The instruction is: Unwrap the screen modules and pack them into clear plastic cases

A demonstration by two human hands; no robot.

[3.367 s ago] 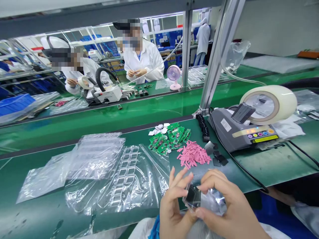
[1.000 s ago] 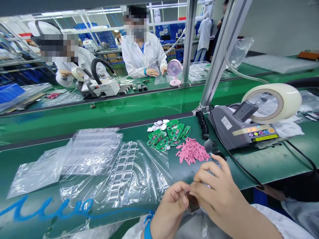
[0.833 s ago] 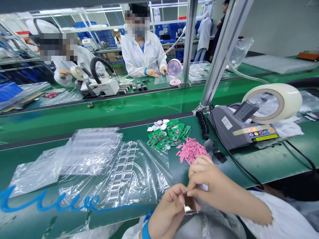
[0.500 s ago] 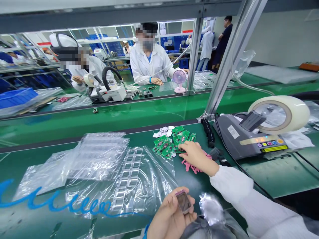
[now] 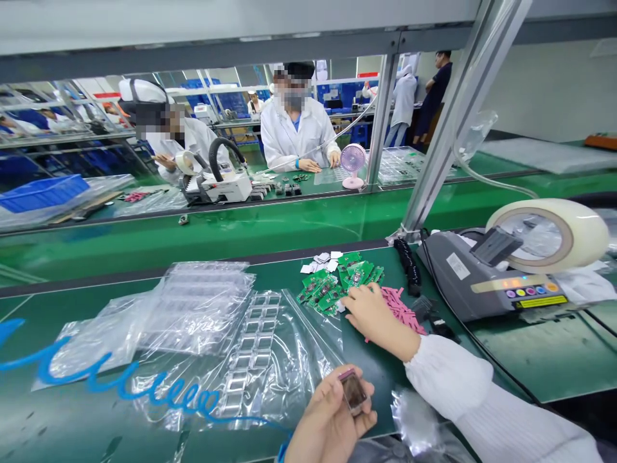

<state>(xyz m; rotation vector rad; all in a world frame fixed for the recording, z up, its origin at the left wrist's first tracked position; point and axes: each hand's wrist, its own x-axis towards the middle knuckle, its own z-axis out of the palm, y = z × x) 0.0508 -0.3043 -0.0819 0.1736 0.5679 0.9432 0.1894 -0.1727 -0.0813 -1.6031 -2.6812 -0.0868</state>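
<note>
My left hand (image 5: 330, 421) is closed around a small dark rectangular part (image 5: 353, 390) with a pink strip along its top edge, held low near the bench's front edge. My right hand (image 5: 369, 311) reaches out over the green bench, fingers bent down onto the pile of green circuit boards (image 5: 337, 287). Whether it grips a board is hidden by the hand. A heap of pink strips (image 5: 401, 306) lies just right of that hand. A crumpled silver bag (image 5: 417, 421) rests under my right sleeve.
Clear plastic bags and part trays (image 5: 207, 328) cover the bench's left half. A grey tape dispenser (image 5: 486, 280) with a big tape roll (image 5: 549, 233) stands at right, its black cable running forward. Small white squares (image 5: 322, 260) lie behind the boards. Co-workers in white coats sit across the conveyor.
My right hand let go of the dark part, left the left hand and reached forward to the circuit boards. The left hand keeps the part, now bearing a pink strip.
</note>
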